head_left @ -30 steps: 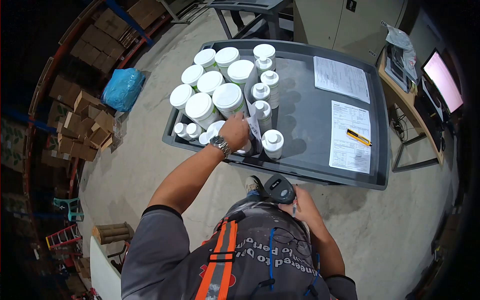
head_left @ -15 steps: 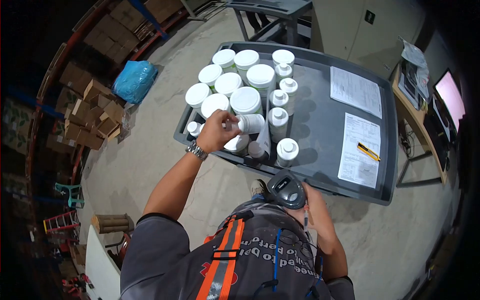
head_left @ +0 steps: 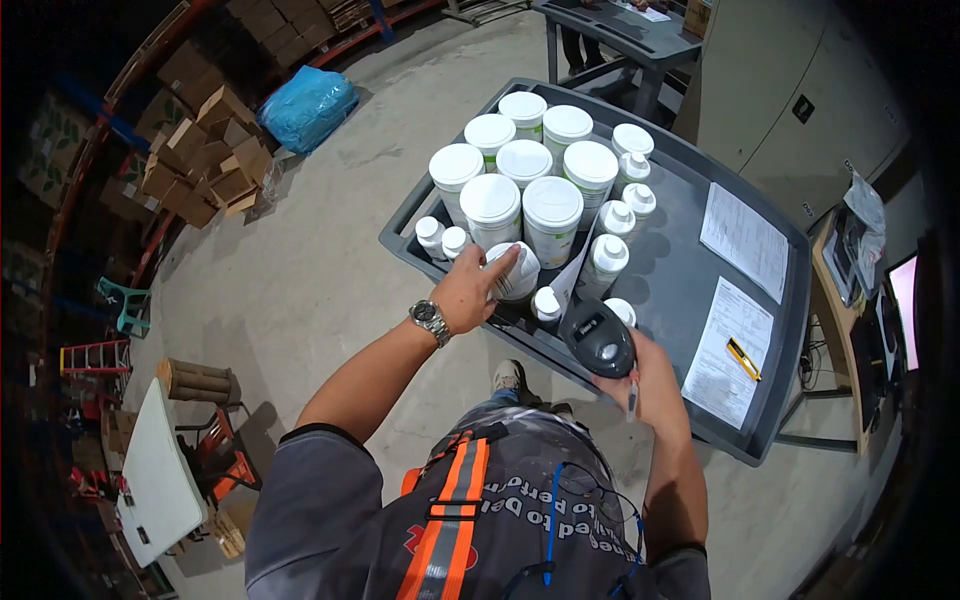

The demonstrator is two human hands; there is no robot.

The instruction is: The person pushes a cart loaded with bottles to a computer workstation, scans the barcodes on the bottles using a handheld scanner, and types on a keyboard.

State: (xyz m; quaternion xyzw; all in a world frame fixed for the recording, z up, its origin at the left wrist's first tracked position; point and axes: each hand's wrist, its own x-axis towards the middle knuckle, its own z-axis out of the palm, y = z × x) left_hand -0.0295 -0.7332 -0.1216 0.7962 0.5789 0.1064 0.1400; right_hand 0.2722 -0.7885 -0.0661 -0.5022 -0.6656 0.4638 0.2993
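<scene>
My left hand (head_left: 470, 287) is at the near edge of the grey cart (head_left: 565, 370), its fingers on a white bottle (head_left: 515, 272) that leans among the others. My right hand (head_left: 650, 385) is closed round a dark handheld scanner (head_left: 597, 338), held over the cart's near edge. Large white-lidded tubs (head_left: 553, 205) stand in rows behind my left hand. Smaller white bottles (head_left: 606, 258) form a line to their right, with a paper sheet (head_left: 572, 278) upright between. Two small bottles (head_left: 430, 235) stand at the left corner.
Printed sheets (head_left: 728, 350) with a yellow cutter (head_left: 743, 360) lie on the cart's right side, beside a paper stack (head_left: 745, 240). A desk with a monitor (head_left: 903, 315) stands right. Cardboard boxes (head_left: 210, 160) and a blue bundle (head_left: 308, 108) are on the floor. Someone's legs (head_left: 580, 48) show behind.
My left hand has lowered the white bottle from its sideways hold to a place among the others. My right hand has brought the scanner up to the cart's edge. The view has turned.
</scene>
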